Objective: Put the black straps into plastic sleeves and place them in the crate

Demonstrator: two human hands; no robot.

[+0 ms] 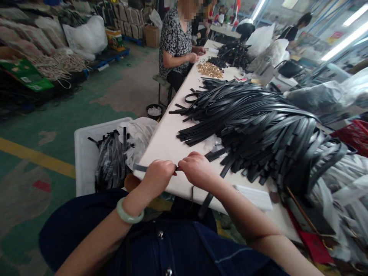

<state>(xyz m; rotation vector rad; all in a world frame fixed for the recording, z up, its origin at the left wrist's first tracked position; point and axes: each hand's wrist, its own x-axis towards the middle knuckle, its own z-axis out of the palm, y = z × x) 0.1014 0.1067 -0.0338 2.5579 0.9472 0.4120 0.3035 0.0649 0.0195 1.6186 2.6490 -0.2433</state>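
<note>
My left hand [159, 175] is closed on a dark flat strap [140, 168], whose one end sticks out to the left past the fingers. Close beside it, my right hand [197, 169] pinches the same strap where a short dark bit shows between the two hands. Both hands are over the near edge of the white table [169, 142]. A large heap of black straps [253, 122] lies to the right, its nearest ends close to my right hand. The fingertips hide the exact spot being gripped.
A white plastic bin [86, 157] with wrapped dark straps stands on the floor at the left. Gold-coloured metal pieces [209, 69] lie farther up the table, near a seated co-worker [175, 46]. A white box [254, 197] sits at the right, and a small black bucket [154, 111] beside the table.
</note>
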